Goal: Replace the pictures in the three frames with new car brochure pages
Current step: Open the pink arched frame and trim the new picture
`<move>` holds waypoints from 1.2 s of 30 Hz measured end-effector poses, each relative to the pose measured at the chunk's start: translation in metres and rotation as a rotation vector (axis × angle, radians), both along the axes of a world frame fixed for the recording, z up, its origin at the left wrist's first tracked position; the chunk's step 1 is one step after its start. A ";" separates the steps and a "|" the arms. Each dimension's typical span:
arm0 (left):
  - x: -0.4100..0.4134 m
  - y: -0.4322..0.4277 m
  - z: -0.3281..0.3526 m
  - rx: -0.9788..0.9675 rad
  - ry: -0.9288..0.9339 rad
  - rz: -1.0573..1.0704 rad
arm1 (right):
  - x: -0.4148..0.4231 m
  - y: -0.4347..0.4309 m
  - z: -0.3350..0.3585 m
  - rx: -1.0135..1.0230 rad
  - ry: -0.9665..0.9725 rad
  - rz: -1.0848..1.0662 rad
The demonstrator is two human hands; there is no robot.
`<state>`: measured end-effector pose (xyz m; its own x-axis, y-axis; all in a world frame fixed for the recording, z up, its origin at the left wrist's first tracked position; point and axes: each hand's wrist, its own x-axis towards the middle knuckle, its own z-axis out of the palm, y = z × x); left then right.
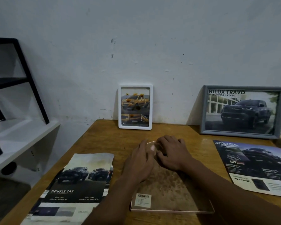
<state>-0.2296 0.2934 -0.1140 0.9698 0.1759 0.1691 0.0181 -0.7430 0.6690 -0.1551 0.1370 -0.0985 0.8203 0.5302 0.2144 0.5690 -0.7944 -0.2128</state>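
Face-down frame (169, 189) on table (104, 137) | left hand (140, 161) and right hand (173, 153) at its far edge, fingers curled | grip unclear

Left hand (140, 161), right hand (173, 154) on face-down frame (169, 190)

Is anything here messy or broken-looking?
Yes, two things. The face-down frame in the middle has a brown backing blotched all over with darker stains, so it looks old or damp-marked. The Double Cab page on the left looks wrinkled, and its top edge is ragged instead of straight.
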 end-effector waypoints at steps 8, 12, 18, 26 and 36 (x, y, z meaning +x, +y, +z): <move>0.000 0.000 -0.002 0.006 -0.010 -0.001 | 0.023 0.025 0.003 -0.006 0.093 -0.072; 0.003 0.001 -0.005 0.024 -0.041 -0.021 | 0.032 0.031 0.002 -0.022 0.052 -0.160; 0.005 0.005 -0.008 0.065 -0.105 -0.015 | 0.030 0.030 0.022 0.142 -0.045 -0.120; 0.007 0.031 0.021 0.173 -0.221 0.090 | 0.011 -0.012 0.057 0.475 0.220 -0.189; 0.014 0.006 0.057 0.072 -0.397 0.019 | -0.038 -0.047 0.074 1.077 0.371 -0.207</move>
